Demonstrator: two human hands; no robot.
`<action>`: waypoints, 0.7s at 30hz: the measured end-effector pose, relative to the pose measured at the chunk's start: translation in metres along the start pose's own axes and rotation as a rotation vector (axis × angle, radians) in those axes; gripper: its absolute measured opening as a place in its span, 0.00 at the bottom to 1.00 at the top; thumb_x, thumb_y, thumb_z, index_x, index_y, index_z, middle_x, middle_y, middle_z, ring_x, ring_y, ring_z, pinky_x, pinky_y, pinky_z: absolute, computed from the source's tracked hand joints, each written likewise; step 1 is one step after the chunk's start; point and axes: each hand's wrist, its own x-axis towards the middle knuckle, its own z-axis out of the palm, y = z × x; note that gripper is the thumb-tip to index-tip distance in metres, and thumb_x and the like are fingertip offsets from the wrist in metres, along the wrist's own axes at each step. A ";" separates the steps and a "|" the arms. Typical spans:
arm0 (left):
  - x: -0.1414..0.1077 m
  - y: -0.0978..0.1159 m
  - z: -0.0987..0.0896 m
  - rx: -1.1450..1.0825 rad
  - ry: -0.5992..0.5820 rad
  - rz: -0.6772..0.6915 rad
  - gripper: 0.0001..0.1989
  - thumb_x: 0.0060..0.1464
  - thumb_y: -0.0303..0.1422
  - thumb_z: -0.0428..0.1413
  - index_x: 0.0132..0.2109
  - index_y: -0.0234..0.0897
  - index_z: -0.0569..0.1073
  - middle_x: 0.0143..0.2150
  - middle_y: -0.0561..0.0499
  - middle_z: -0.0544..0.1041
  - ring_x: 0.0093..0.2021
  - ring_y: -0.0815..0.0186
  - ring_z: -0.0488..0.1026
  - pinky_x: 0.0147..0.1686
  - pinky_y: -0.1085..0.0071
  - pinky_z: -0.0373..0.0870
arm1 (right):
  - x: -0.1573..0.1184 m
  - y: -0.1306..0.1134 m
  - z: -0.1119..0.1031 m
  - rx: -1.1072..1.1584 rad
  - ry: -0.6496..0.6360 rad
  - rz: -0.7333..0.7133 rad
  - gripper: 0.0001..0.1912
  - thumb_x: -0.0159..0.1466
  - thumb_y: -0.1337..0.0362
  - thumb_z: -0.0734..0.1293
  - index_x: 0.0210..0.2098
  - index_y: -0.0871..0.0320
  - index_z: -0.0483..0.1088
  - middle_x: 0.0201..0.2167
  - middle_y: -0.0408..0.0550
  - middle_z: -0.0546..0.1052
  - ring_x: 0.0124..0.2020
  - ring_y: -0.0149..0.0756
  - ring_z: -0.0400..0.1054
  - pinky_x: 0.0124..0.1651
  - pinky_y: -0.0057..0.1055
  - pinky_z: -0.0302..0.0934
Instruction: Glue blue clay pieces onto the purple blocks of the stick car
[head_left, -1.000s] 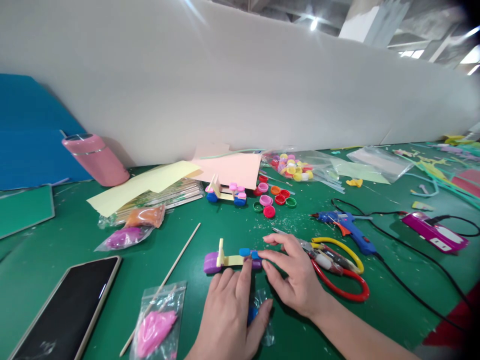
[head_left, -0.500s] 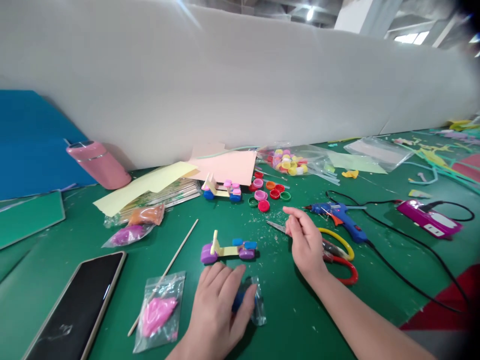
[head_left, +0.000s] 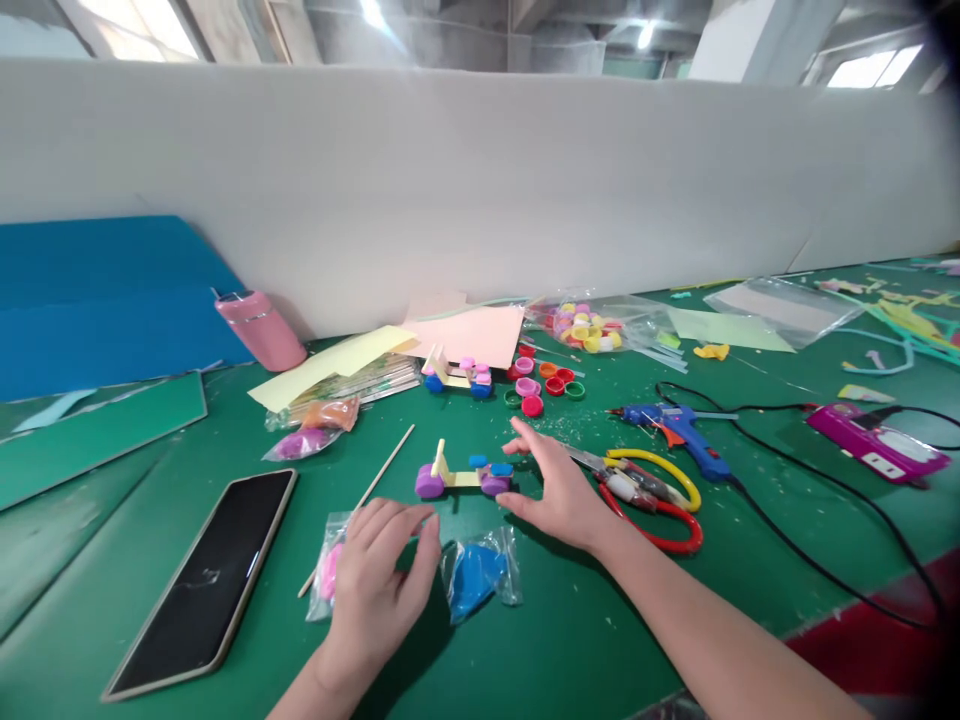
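Note:
A small scooter-like model (head_left: 463, 480) with purple wheels, a pale yellow body and blue pieces stands on the green table. My right hand (head_left: 551, 480) is at its right end, fingers spread around the rear part; contact cannot be made out. My left hand (head_left: 386, 570) hovers with curled fingers over a bag of pink clay (head_left: 327, 572), partly covering it; whether it holds anything is hidden. Between the hands lies a bag of blue clay (head_left: 476, 575). A second model (head_left: 457, 378) with blue wheels and pink pieces stands farther back.
Scissors (head_left: 652, 500) and a blue glue gun (head_left: 679, 430) with its cord lie at right, beside a purple power strip (head_left: 874, 440). Bottle caps (head_left: 532, 405) lie behind. A phone (head_left: 206, 580), a wooden stick (head_left: 390, 460) and a pink bottle (head_left: 264, 330) are at left.
My left hand has moved left off the blue clay bag to the pink one. My right hand has moved left from the scissors to the purple-wheeled model, its fingers spreading. The camera view has shifted.

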 end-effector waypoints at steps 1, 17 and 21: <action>-0.001 -0.002 0.001 0.000 0.011 -0.022 0.03 0.50 0.24 0.53 0.32 0.35 0.70 0.24 0.51 0.71 0.26 0.66 0.67 0.29 0.67 0.64 | 0.001 0.000 0.003 -0.011 -0.021 -0.012 0.42 0.53 0.62 0.69 0.61 0.54 0.45 0.45 0.49 0.71 0.47 0.42 0.62 0.50 0.43 0.56; -0.010 -0.009 0.002 0.006 -0.015 -0.049 0.07 0.51 0.26 0.52 0.38 0.37 0.69 0.24 0.53 0.69 0.26 0.66 0.67 0.29 0.66 0.65 | 0.007 0.011 0.007 -0.056 -0.079 -0.018 0.35 0.58 0.66 0.64 0.61 0.53 0.46 0.43 0.48 0.74 0.45 0.41 0.66 0.47 0.43 0.59; -0.010 -0.012 0.004 0.030 -0.015 -0.077 0.06 0.51 0.26 0.52 0.38 0.36 0.69 0.25 0.52 0.69 0.27 0.66 0.67 0.28 0.67 0.65 | 0.007 0.011 0.008 -0.046 -0.085 -0.010 0.35 0.59 0.66 0.64 0.61 0.53 0.46 0.43 0.48 0.74 0.44 0.41 0.66 0.48 0.44 0.59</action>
